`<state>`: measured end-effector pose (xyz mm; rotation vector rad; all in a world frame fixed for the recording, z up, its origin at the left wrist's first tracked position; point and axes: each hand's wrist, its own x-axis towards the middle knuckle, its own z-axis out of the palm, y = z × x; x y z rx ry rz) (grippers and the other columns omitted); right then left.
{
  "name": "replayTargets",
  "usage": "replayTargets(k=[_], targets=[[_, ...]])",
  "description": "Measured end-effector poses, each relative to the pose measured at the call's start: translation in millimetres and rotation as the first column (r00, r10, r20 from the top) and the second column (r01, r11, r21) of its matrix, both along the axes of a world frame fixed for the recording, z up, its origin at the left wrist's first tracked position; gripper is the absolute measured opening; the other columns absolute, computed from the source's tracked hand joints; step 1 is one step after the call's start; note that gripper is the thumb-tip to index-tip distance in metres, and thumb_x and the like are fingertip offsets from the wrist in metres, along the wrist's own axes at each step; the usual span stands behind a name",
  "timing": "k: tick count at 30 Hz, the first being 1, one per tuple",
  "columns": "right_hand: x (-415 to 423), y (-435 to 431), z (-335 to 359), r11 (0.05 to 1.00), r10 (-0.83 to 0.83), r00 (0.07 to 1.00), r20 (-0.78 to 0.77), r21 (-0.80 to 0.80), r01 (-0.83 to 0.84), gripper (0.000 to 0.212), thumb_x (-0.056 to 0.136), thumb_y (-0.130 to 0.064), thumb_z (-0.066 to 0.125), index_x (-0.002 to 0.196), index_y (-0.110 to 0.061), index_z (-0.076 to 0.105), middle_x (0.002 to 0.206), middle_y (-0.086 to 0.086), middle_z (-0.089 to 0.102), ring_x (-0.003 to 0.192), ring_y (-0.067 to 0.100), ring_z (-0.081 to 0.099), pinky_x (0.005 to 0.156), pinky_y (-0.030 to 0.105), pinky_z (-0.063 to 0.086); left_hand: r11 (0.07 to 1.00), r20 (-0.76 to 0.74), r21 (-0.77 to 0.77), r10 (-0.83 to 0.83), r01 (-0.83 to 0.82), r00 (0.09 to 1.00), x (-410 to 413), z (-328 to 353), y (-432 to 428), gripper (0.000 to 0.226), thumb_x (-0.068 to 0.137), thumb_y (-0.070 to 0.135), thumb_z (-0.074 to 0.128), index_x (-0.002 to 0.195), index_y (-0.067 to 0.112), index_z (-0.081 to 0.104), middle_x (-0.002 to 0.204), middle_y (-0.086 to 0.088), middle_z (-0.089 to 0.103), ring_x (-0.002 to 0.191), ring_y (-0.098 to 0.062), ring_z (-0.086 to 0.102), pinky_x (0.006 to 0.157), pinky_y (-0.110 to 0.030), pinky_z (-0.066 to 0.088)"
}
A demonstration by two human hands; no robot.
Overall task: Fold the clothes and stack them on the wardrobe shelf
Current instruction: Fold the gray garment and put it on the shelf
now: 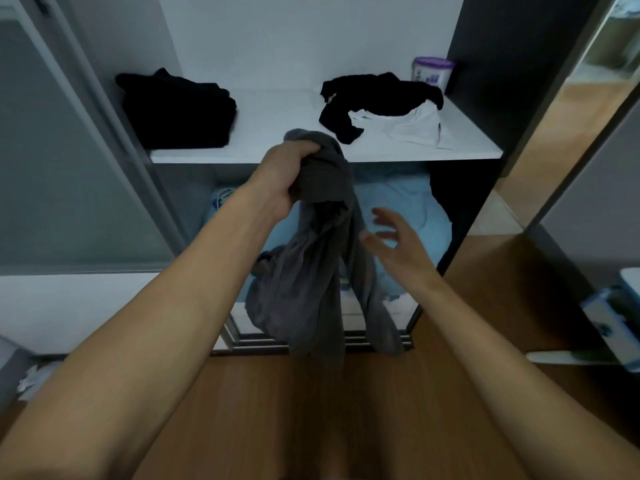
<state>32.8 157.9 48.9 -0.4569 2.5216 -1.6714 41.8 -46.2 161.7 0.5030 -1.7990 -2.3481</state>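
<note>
The left hand (289, 178) has its grip bunched tight on the limp grey cotton garment (311, 271), which hangs at the frame's centre before the white wardrobe shelf (277, 112). The right hand (398, 244) hovers beside it, fingers spread. Held crumpled like this, it may twist and fold crooked. The shelf's middle offers room, between the folded black stack (180, 109) and the loose black-and-white heap (388, 105).
</note>
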Motion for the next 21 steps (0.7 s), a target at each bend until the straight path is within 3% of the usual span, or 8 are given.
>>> replayTargets(k=[2, 5, 8, 11, 13, 17, 19, 21], targets=[[24, -15, -3, 0.989, 0.144, 0.986, 0.08, -0.03, -0.142, 0.063, 0.077, -0.064, 0.065, 0.126, -0.024, 0.058, 0.116, -0.01, 0.067, 0.096, -0.011, 0.062, 0.081, 0.008, 0.049, 1.0, -0.002, -0.021, -0.015, 0.015, 1.0, -1, 9, 15, 0.013, 0.095, 0.012, 0.058, 0.088, 0.008, 0.067, 0.086, -0.011, 0.071, 0.079, -0.022, 0.068, 0.082, -0.035, 0.056], [40, -36, -13, 0.991, 0.13, 0.984, 0.118, -0.029, -0.128, 0.07, 0.069, -0.071, 0.068, 0.125, -0.03, 0.056, 0.118, -0.013, 0.066, 0.105, 0.002, 0.062, 0.089, 0.023, 0.049, 0.996, -0.031, 0.073, -0.042, 0.044, 0.999, -1, 18, 29, 0.015, 0.096, 0.01, 0.056, 0.087, 0.008, 0.068, 0.083, -0.01, 0.069, 0.074, -0.021, 0.067, 0.08, -0.035, 0.056], [42, -43, -30, 0.99, -0.035, 0.98, 0.195, -0.13, 0.061, 0.036, 0.086, -0.034, 0.069, 0.118, -0.02, 0.063, 0.106, -0.005, 0.07, 0.105, 0.018, 0.065, 0.083, 0.027, 0.05, 0.987, -0.05, 0.13, -0.085, 0.091, 0.995, -2, 21, 29, 0.015, 0.095, 0.013, 0.057, 0.087, 0.01, 0.069, 0.076, -0.007, 0.072, 0.068, -0.018, 0.069, 0.062, -0.028, 0.057], [33, -18, -26, 0.938, -0.021, 0.948, 0.318, -0.322, 0.129, 0.025, 0.088, -0.007, 0.061, 0.106, -0.022, 0.071, 0.091, -0.008, 0.076, 0.093, 0.014, 0.07, 0.076, 0.024, 0.053, 0.994, 0.017, 0.1, -0.039, 0.037, 0.999, 0, 12, 6, 0.013, 0.093, 0.02, 0.059, 0.09, 0.011, 0.068, 0.078, -0.005, 0.071, 0.069, -0.019, 0.069, 0.07, -0.028, 0.056], [22, 5, -12, 0.924, 0.017, 0.954, 0.3, -0.369, 0.099, 0.031, 0.082, 0.0, 0.062, 0.094, -0.026, 0.075, 0.088, -0.005, 0.078, 0.088, 0.014, 0.072, 0.074, 0.022, 0.056, 0.991, 0.128, 0.135, -0.041, 0.024, 0.991, 6, -5, -19, 0.016, 0.093, 0.024, 0.061, 0.093, 0.01, 0.068, 0.082, -0.008, 0.071, 0.069, -0.021, 0.07, 0.073, -0.03, 0.057], [4, 22, 18, 0.894, 0.144, 0.949, 0.281, -0.448, -0.003, 0.036, 0.082, 0.006, 0.062, 0.084, -0.025, 0.081, 0.089, -0.001, 0.078, 0.084, 0.011, 0.073, 0.077, 0.017, 0.056, 0.991, 0.336, 0.103, -0.114, 0.084, 0.935, 21, -57, -40, 0.027, 0.096, 0.034, 0.061, 0.078, 0.014, 0.062, 0.059, -0.003, 0.065, 0.052, -0.014, 0.061, 0.054, -0.024, 0.055], [4, 15, 20, 0.887, 0.183, 0.931, 0.316, -0.461, -0.018, 0.028, 0.084, 0.006, 0.06, 0.09, -0.015, 0.078, 0.088, 0.001, 0.078, 0.083, 0.013, 0.073, 0.082, 0.019, 0.057, 0.994, 0.383, 0.028, -0.111, 0.109, 0.917, 26, -82, -36, 0.023, 0.097, 0.032, 0.061, 0.079, 0.018, 0.057, 0.06, -0.001, 0.06, 0.053, -0.012, 0.058, 0.059, -0.024, 0.057], [8, 8, 15, 0.884, 0.181, 0.914, 0.362, -0.468, 0.01, 0.025, 0.087, 0.005, 0.057, 0.088, -0.013, 0.075, 0.079, -0.001, 0.077, 0.074, 0.01, 0.073, 0.073, 0.018, 0.057, 0.981, 0.347, -0.017, -0.174, 0.191, 0.922, 33, -105, -30, 0.011, 0.091, 0.027, 0.068, 0.086, 0.022, 0.06, 0.075, 0.0, 0.067, 0.063, -0.009, 0.065, 0.07, -0.027, 0.059]])
